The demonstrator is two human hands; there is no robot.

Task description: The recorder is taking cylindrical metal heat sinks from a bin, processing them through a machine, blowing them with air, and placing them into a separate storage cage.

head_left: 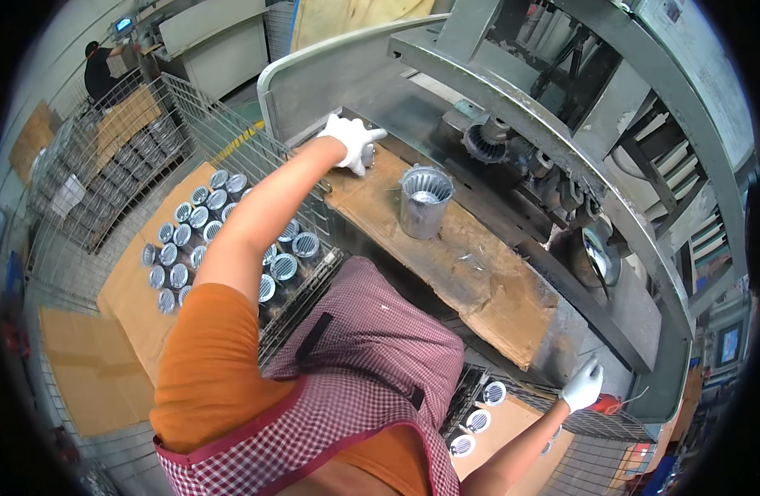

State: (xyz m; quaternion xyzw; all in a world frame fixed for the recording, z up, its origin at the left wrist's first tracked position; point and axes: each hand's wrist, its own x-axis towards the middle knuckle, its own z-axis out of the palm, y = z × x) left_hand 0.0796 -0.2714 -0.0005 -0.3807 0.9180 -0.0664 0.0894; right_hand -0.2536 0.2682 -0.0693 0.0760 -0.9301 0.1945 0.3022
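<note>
My left hand (349, 142), in a white glove, reaches to the far left end of the bench. Its fingers curl over a grey metal piece (368, 155), mostly hidden, while one finger points out to the right. Upright on the worn cardboard (479, 289) stands a grey metal cylinder housing (424, 205) with fins inside its open top. My right hand (584, 386), also gloved in white, is at the bench's near right corner with its fingers drawn together; whether anything is in them is hidden. Beside its wrist lies a red-handled tool (607, 403) with a thin rod.
A large grey press (495, 91) rises beyond the bench, with a finned ring part (486, 142) at its head. Wire cages hold several finned metal cylinders (200, 217) on cardboard at left and more cylinders (477, 422) at lower right. Another person (103, 74) works far left.
</note>
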